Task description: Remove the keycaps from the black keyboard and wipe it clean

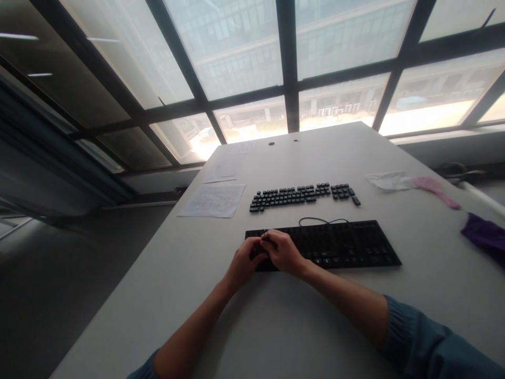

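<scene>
A black keyboard [343, 245] lies on the white table in front of me, with most of its keys gone from the upper area and a row still along its near edge. Over its left end my two hands meet, fingertips together. My right hand [284, 253] is closed in a pinch around what looks like a wire keycap puller [266, 230], whose thin wires poke up above the fingers. My left hand [243, 262] is closed too, its fingertips against the same spot; a small dark piece there is mostly hidden. Beyond the keyboard, loose black keycaps [284, 198] stand in keyboard-like rows.
Printed paper sheets [213, 200] lie at the left of the table [189, 258]. To the right are a crumpled white tissue [390, 180], a pink brush-like object [434, 189] and purple cloth [485, 234]. A black cable [315, 219] curls behind the keyboard. Windows [244, 47] rise behind.
</scene>
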Tool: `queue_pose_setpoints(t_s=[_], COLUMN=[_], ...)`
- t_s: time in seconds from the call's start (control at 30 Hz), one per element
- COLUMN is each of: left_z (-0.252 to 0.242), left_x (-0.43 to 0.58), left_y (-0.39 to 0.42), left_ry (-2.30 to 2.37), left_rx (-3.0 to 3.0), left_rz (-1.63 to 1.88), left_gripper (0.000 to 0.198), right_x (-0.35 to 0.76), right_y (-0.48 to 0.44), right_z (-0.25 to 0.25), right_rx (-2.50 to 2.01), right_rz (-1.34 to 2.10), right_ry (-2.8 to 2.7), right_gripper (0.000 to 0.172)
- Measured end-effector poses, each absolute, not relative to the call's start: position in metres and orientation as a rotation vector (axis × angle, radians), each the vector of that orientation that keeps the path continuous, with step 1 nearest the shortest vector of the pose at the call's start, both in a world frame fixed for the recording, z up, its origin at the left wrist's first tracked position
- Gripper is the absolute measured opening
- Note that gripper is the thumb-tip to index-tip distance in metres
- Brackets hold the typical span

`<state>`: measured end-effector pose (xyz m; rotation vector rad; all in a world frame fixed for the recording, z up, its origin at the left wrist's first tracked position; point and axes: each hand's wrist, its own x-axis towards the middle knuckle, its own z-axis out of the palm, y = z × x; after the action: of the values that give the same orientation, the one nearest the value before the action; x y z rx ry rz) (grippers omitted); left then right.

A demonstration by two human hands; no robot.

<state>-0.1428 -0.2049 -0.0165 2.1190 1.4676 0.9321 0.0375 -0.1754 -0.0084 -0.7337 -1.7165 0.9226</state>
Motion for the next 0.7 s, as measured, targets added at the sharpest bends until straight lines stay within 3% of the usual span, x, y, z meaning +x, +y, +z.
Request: queue_pose_setpoints(t_s=[0.1, 0.33, 0.7], left_z=[-0.013, -0.004, 0.015], left_x=[-0.144, -0.142, -0.143], left_y=[-0.203, -0.204, -0.134], left_ry=[1.422, 1.229, 1.435], left_rx=[2.206, 2.493, 2.03], left_rz=[0.958, 0.966, 1.218], left_gripper=[0.029, 0.013, 0.017], right_x=[0.038, 0.036, 0.036], right_y=[-0.172, -0.164, -0.16], right_z=[-0.009, -0.017, -0.017], right_rx=[-0.798, -0.909, -0.954], right_rz=[0.977, 1.142, 1.156], right_ry=[-1.623, -1.456, -1.39], right_gripper=[0.015, 0.022, 0.022])
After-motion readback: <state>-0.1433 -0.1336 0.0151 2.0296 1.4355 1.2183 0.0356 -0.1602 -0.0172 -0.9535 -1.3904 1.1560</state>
